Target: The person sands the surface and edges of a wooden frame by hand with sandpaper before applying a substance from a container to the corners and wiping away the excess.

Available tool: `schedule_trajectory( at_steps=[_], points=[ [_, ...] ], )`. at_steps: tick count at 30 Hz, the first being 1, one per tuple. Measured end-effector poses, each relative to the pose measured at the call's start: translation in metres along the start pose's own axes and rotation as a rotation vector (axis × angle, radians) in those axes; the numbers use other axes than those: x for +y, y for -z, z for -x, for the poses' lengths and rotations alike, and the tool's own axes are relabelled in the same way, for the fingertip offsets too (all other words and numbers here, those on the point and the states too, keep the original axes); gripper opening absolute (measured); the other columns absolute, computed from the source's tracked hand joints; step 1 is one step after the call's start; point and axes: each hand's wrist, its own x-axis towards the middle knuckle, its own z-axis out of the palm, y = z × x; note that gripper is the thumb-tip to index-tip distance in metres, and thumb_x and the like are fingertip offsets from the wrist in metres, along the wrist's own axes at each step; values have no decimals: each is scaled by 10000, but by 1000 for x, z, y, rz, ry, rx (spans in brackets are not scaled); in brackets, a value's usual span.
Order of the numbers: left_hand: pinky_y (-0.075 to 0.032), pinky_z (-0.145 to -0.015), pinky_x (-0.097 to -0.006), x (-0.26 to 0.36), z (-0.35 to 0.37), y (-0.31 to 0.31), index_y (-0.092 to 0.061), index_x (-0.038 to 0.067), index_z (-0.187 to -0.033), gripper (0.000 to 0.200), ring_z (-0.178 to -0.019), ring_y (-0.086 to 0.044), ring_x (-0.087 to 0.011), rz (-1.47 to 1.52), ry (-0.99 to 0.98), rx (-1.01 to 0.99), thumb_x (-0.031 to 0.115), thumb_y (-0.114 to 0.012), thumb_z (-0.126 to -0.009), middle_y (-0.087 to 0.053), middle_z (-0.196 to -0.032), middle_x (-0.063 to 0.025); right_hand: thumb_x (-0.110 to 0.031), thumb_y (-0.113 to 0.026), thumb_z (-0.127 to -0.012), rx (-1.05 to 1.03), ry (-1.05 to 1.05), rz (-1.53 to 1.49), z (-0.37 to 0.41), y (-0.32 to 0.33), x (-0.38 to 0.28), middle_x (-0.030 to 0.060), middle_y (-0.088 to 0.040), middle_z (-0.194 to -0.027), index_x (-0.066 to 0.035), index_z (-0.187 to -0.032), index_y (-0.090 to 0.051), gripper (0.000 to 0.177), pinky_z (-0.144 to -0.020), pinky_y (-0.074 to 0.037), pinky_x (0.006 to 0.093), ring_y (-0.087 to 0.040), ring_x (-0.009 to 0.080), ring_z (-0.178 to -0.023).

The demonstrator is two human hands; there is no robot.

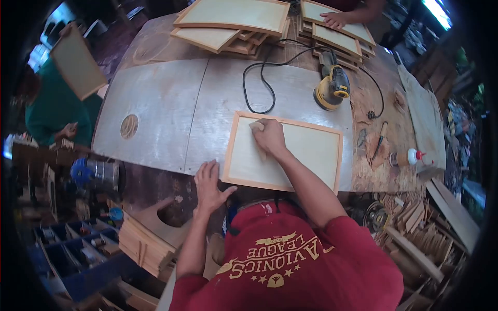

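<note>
A shallow wooden tray (340, 155), pale inside with a light brown raised frame, lies flat near the front edge of the worktable. Inside its left part, my right hand (271, 137) is closed on a tan piece of sandpaper (257, 126) and presses it toward the panel. Part of the sandpaper is hidden under the fingers. My left hand (208, 187) rests at the table's front edge, just left of the tray. Its fingers are stretched out and the thumb is spread toward the tray's corner, with nothing held.
A yellow and black sander (333, 88) stands behind the tray, its black cord (248, 85) looping over the metal sheet (161, 98). Stacked framed panels (233, 15) are at the back. A glue bottle (407, 157) lies right. Two people work nearby, one holding a panel (78, 62).
</note>
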Motion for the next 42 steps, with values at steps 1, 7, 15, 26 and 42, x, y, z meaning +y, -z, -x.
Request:
schedule_trajectory(
  at_steps=[1,7,15,26,42],
  points=[
    [-310,-1190,-577,-12,-8,1,-545,-9,-1441,894,-1431,-410,-439,-2,-79,-36,473,-881,-768,-519,-1486,-197,-183,-710,-862,62,-38,23,-9,-12,-7,269,-760,-1055,-36,-1143,-792,327,-896,-593,480,-750,415,-998],
    [-229,-1247,-606,-38,-20,-6,-517,-27,-1487,857,-1514,-361,-413,141,-247,-131,555,-734,-895,-483,-1578,-179,-166,-699,-838,253,-157,167,-22,-66,-40,292,-763,-996,35,-1170,-767,394,-880,-601,466,-765,413,-941],
    [-199,-1247,-634,-43,-24,-18,-418,-28,-1564,891,-1535,-307,-450,104,-294,-210,535,-686,-929,-405,-1649,-184,-127,-611,-904,419,-262,234,-21,-88,-55,286,-740,-1061,32,-1017,-767,250,-913,-591,522,-735,449,-1013],
    [-221,-1239,-632,-47,-19,-18,-459,-32,-1541,886,-1532,-325,-434,92,-276,-244,509,-737,-897,-401,-1662,-158,-127,-625,-878,272,-251,163,0,-98,-41,299,-737,-928,30,-921,-765,215,-894,-583,541,-731,481,-947],
    [-222,-1240,-602,-48,-21,-19,-505,-42,-1510,878,-1525,-333,-404,135,-304,-191,531,-728,-883,-410,-1654,-140,-121,-622,-911,401,14,306,-4,-106,-33,335,-669,-847,50,-840,-718,210,-776,-573,553,-698,504,-827]
  ],
)
